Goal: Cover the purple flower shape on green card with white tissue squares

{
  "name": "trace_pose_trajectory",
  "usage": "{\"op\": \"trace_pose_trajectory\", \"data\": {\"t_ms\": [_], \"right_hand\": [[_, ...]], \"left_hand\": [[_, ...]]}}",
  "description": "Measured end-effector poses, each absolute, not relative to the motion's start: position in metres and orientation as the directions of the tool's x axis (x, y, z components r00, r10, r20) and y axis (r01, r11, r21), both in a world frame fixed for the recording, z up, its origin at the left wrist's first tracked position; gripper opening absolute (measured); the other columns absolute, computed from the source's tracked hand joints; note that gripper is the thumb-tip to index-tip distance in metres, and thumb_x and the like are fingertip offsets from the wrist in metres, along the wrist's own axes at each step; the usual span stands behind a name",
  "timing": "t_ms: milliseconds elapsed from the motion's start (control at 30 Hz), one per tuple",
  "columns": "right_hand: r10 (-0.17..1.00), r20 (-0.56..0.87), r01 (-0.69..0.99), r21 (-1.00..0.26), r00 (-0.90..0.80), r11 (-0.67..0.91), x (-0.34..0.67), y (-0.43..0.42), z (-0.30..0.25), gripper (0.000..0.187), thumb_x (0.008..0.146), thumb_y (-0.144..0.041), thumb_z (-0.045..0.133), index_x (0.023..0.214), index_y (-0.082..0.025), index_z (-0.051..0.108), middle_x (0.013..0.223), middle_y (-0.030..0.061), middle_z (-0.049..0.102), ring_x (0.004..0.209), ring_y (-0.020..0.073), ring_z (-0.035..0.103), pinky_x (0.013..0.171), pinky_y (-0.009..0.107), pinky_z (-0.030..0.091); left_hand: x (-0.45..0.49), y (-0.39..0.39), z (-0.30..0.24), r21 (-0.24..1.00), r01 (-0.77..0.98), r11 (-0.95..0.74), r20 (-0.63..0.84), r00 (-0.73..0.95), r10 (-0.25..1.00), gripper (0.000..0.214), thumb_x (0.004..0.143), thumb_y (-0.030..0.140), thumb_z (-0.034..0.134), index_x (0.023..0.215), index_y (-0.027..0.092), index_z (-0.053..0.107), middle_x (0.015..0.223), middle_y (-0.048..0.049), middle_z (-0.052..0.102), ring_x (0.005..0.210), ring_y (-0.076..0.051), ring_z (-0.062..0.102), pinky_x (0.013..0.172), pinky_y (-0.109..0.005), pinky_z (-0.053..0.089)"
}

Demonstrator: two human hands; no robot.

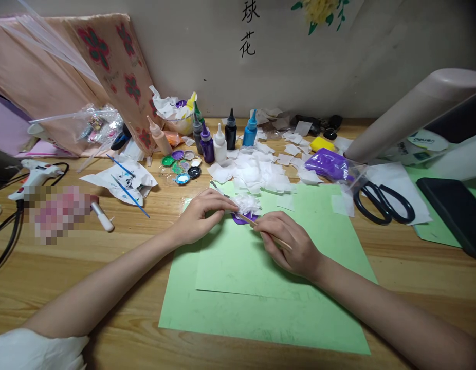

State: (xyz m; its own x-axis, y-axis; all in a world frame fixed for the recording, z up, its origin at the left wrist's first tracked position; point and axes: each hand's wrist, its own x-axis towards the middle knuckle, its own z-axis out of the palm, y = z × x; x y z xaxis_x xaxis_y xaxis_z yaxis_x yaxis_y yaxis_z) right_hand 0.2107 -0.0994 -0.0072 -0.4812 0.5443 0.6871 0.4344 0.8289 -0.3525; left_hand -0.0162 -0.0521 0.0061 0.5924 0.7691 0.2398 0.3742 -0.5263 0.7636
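Observation:
My left hand (201, 216) rests on the green paper sheets (261, 288), its fingers closed against a small tuft of white paper pieces (246, 203) stuck on a purple clay lump (241, 218). My right hand (290, 241) pinches a thin wooden stick (253, 223) whose tip points into the purple lump under the white tuft. Both hands meet at the far edge of the green paper.
A heap of white paper squares (257, 172), dye bottles (218, 139), a paint palette (181, 167), a bag of purple clay (328, 164) and black scissors (382, 203) lie behind. A glue gun (35, 174) and brushes (130, 192) lie at the left, a dark tablet (454, 208) at the right.

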Motion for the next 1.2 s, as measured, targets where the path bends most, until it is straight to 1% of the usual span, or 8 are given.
{"op": "trace_pose_trajectory", "data": {"t_ms": [133, 267, 333, 467, 633, 833, 1033, 1200], "right_hand": [[0.58, 0.668, 0.435, -0.397, -0.466, 0.808, 0.21, -0.099, -0.009, 0.022, 0.086, -0.004, 0.047, 0.102, -0.019, 0.051, 0.08, 0.0063, 0.063, 0.078, 0.0194, 0.059, 0.066, 0.032, 0.055], [0.668, 0.633, 0.439, -0.51, -0.391, 0.74, 0.209, -0.099, -0.013, 0.022, 0.088, -0.005, 0.044, 0.102, -0.021, 0.051, 0.083, 0.0052, 0.063, 0.081, 0.0194, 0.06, 0.068, 0.032, 0.054], [0.701, 0.617, 0.439, -0.551, -0.357, 0.71, 0.209, -0.099, -0.015, 0.022, 0.088, -0.006, 0.044, 0.102, -0.021, 0.052, 0.083, 0.0048, 0.063, 0.083, 0.0194, 0.061, 0.069, 0.032, 0.054], [0.71, 0.616, 0.433, -0.567, -0.341, 0.7, 0.211, -0.098, -0.015, 0.021, 0.088, -0.007, 0.045, 0.101, -0.022, 0.053, 0.083, 0.0045, 0.064, 0.082, 0.0193, 0.061, 0.069, 0.032, 0.053], [0.649, 0.683, 0.406, -0.517, -0.335, 0.754, 0.214, -0.101, -0.014, 0.025, 0.084, -0.005, 0.047, 0.102, -0.021, 0.054, 0.083, 0.0048, 0.065, 0.079, 0.0195, 0.06, 0.068, 0.034, 0.053], [0.551, 0.751, 0.356, -0.434, -0.365, 0.827, 0.216, -0.104, -0.011, 0.028, 0.079, -0.004, 0.048, 0.1, -0.02, 0.054, 0.076, 0.0044, 0.063, 0.072, 0.0192, 0.06, 0.059, 0.031, 0.053], [0.577, 0.752, 0.365, -0.464, -0.32, 0.807, 0.215, -0.104, -0.008, 0.027, 0.079, -0.003, 0.047, 0.097, -0.021, 0.055, 0.072, 0.0033, 0.062, 0.07, 0.0188, 0.058, 0.058, 0.03, 0.052], [0.577, 0.754, 0.366, -0.465, -0.313, 0.806, 0.217, -0.104, -0.006, 0.026, 0.078, -0.003, 0.046, 0.094, -0.021, 0.054, 0.07, 0.0027, 0.062, 0.067, 0.0185, 0.058, 0.057, 0.03, 0.051]], "left_hand": [[-0.016, -0.053, 0.004, 0.776, 0.369, -0.512, 0.259, 0.554, 0.791, 0.027, 0.083, 0.01, 0.048, 0.093, 0.02, 0.071, 0.1, -0.004, 0.071, 0.099, -0.02, 0.06, 0.091, -0.039, 0.044], [-0.019, -0.051, 0.005, 0.759, 0.438, -0.481, 0.277, 0.45, 0.849, 0.024, 0.083, 0.01, 0.046, 0.087, 0.018, 0.068, 0.092, -0.0051, 0.068, 0.091, -0.018, 0.061, 0.084, -0.035, 0.047], [-0.024, -0.047, 0.009, 0.701, 0.534, -0.472, 0.27, 0.414, 0.869, 0.021, 0.083, 0.012, 0.047, 0.09, 0.017, 0.066, 0.092, -0.0054, 0.065, 0.088, -0.018, 0.06, 0.08, -0.033, 0.048], [-0.032, -0.037, 0.02, 0.506, 0.717, -0.48, 0.223, 0.429, 0.875, 0.014, 0.081, 0.024, 0.058, 0.092, 0.017, 0.064, 0.093, -0.0057, 0.062, 0.086, -0.019, 0.059, 0.076, -0.032, 0.048], [-0.035, -0.033, 0.021, 0.383, 0.783, -0.49, 0.105, 0.491, 0.865, 0.025, 0.081, 0.036, 0.063, 0.097, 0.017, 0.062, 0.091, -0.005, 0.061, 0.076, -0.017, 0.057, 0.067, -0.029, 0.045], [-0.038, -0.028, 0.008, 0.428, 0.811, -0.4, 0.137, 0.379, 0.915, 0.021, 0.089, 0.034, 0.054, 0.098, 0.017, 0.062, 0.089, -0.0049, 0.059, 0.077, -0.017, 0.056, 0.066, -0.028, 0.042], [-0.04, -0.025, 0.006, 0.456, 0.831, -0.319, 0.111, 0.303, 0.947, 0.018, 0.084, 0.033, 0.062, 0.09, 0.016, 0.06, 0.088, -0.0051, 0.058, 0.078, -0.019, 0.056, 0.065, -0.029, 0.041], [-0.043, -0.023, 0.004, 0.418, 0.869, -0.263, 0.055, 0.265, 0.963, 0.015, 0.087, 0.031, 0.055, 0.081, 0.017, 0.056, 0.082, -0.0051, 0.058, 0.075, -0.02, 0.054, 0.063, -0.03, 0.037]]}}
